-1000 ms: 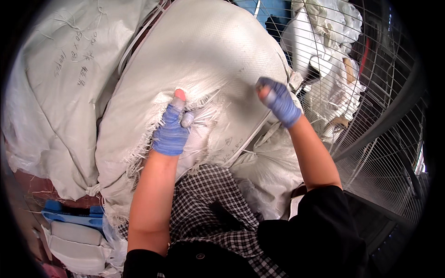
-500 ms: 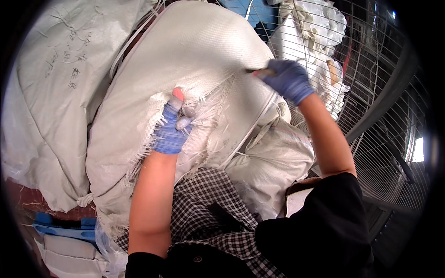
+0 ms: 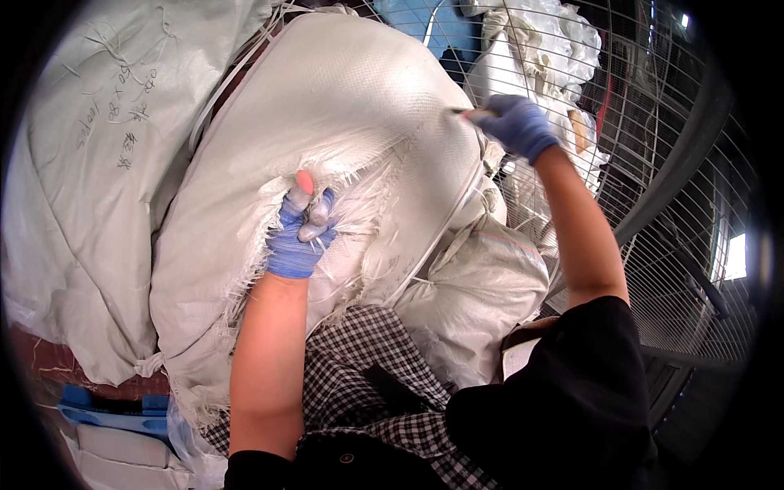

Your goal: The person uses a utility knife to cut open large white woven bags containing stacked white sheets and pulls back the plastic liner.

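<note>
Woven plastic sack (image 3: 343,122), large, white and bulging, straight ahead, frayed open along its lower edge. Nearest, checked cloth (image 3: 367,384) at the lap. Left hand (image 3: 298,229) in a blue glove, clenched on the frayed sack edge, bare thumb tip upward. Right hand (image 3: 514,126), also blue-gloved, higher against the sack's right flank, closed around a thin blade-like tool (image 3: 467,113), possibly a knife. White strap (image 3: 441,237) curving down the sack. Second pale sack (image 3: 82,188) to the left. Wire cage wall (image 3: 678,188) beyond.
</note>
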Tool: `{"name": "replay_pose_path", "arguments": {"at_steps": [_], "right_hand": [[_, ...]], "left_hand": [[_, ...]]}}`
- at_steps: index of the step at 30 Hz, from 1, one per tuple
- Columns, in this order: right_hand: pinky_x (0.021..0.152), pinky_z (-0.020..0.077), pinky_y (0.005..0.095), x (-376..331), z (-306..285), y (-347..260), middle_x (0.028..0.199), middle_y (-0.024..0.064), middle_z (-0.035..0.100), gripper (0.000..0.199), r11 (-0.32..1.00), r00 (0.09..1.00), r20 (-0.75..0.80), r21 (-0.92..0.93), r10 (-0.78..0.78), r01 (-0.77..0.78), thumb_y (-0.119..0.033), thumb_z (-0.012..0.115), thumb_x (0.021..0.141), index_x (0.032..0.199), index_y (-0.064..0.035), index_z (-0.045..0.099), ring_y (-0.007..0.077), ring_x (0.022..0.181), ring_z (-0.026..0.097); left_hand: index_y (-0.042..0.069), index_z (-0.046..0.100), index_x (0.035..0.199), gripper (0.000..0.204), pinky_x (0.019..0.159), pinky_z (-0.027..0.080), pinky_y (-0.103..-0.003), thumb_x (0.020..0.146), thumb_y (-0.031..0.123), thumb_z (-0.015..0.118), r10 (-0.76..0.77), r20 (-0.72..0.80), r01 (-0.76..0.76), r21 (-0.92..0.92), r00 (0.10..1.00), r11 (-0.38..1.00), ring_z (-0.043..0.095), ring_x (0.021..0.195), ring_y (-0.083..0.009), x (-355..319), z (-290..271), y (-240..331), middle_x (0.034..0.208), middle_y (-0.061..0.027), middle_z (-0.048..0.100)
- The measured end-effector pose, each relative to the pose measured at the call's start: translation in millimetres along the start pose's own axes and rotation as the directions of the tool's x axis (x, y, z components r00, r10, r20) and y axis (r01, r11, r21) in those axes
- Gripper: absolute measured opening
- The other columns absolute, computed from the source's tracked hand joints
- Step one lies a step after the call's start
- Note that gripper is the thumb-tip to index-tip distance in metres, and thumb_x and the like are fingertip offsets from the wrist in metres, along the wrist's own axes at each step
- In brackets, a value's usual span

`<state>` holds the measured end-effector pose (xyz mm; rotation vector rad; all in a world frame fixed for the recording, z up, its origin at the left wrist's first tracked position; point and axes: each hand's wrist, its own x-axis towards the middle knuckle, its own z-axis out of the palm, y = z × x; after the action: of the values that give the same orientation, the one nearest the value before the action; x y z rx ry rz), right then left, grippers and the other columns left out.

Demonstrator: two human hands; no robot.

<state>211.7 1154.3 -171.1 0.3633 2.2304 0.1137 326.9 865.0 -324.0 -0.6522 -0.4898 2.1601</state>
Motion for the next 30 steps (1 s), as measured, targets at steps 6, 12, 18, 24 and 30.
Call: {"name": "replay_pose_path", "arguments": {"at_steps": [6,12,18,24,30], "right_hand": [[0.057,0.0462,0.0335,-27.9,5.1,-34.3,0.059,0.0062,0.057,0.052,0.979,0.962,0.185,0.064,-0.200,0.191,-0.058,0.060,0.076,0.068,-0.0060,0.061,0.0145,0.058,0.055],[0.056,0.0459,0.0304,3.1,13.0,-48.5,0.059,0.0038,0.056,0.043,0.983,0.976,0.121,-0.003,-0.183,0.185,-0.048,0.065,0.076,0.073,-0.0042,0.063,0.0132,0.057,0.053],[0.048,0.0426,0.0278,-5.0,-15.5,22.4,0.056,0.0016,0.052,0.032,0.904,0.996,0.082,0.428,-0.041,0.002,-0.034,0.067,0.079,0.070,-0.0035,0.062,0.0090,0.054,0.050],[0.054,0.0363,0.0256,13.8,67.3,-0.8,0.059,0.0000,0.044,0.032,0.595,0.885,-0.464,0.723,0.043,0.351,-0.030,0.056,0.089,0.069,-0.0047,0.052,0.0085,0.058,0.037],[0.057,0.0425,0.0403,33.2,125.7,-14.1,0.066,0.0159,0.055,0.042,0.882,0.703,-0.688,0.430,0.180,0.194,-0.048,0.054,0.081,0.078,-0.0063,0.053,0.0348,0.063,0.055]], "left_hand": [[-0.007,0.045,0.116,0.049,0.035,0.029,-0.016,0.091,0.035,0.049,-0.067,0.075,0.072,-0.070,0.995,0.995,0.033,0.037,-0.0045,1.6,-7.7,5.9,0.042,0.0000,0.043],[-0.008,0.042,0.121,0.052,0.036,0.031,-0.016,0.090,0.034,0.050,-0.021,0.107,0.031,-0.088,0.994,0.996,0.036,0.036,-0.0045,0.9,-4.1,2.6,0.075,-0.0059,0.062],[-0.005,0.046,0.117,0.046,0.038,0.036,-0.017,0.090,0.031,0.050,0.047,0.120,-0.040,-0.056,0.992,0.998,0.044,0.040,-0.0047,4.1,4.4,4.8,0.098,-0.0093,0.060],[-0.004,0.048,0.115,0.044,0.056,0.048,-0.022,0.088,0.029,0.056,0.034,0.123,-0.024,-0.084,0.992,0.996,0.056,0.066,-0.0159,1.0,5.7,2.8,0.098,-0.0144,0.058],[-0.007,0.044,0.113,0.049,0.095,0.043,-0.038,0.082,0.027,0.061,0.318,-0.553,-0.153,0.323,0.770,0.934,0.053,0.103,-0.0288,-3.9,55.2,-9.4,0.111,-0.0182,0.052]]}}
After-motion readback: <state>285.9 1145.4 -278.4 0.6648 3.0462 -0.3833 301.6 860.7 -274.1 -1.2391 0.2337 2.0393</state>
